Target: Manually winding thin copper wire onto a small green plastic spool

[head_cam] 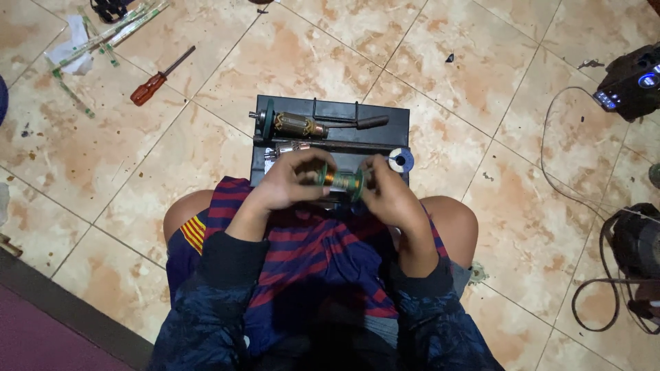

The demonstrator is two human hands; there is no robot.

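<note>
I sit on a tiled floor with a black metal stand (385, 113) in front of my knees. Between my two hands I hold a motor armature (344, 181) with copper windings and green ends, level over my lap. My left hand (292, 180) grips its left end and my right hand (387, 193) grips its right end. A second armature (297, 124) lies on the stand beside a black-handled lever (357, 124). A third one (285, 148) lies just beyond my left fingers. A small round spool (401, 160) sits at the stand's right.
A red-handled screwdriver (160, 77) lies on the tiles at upper left, near scattered green-and-white strips (103, 38) and crumpled paper (72, 51). A black device with lit panels (629, 86) and cables (550, 158) are at the right, with a black power tool (636, 240) below.
</note>
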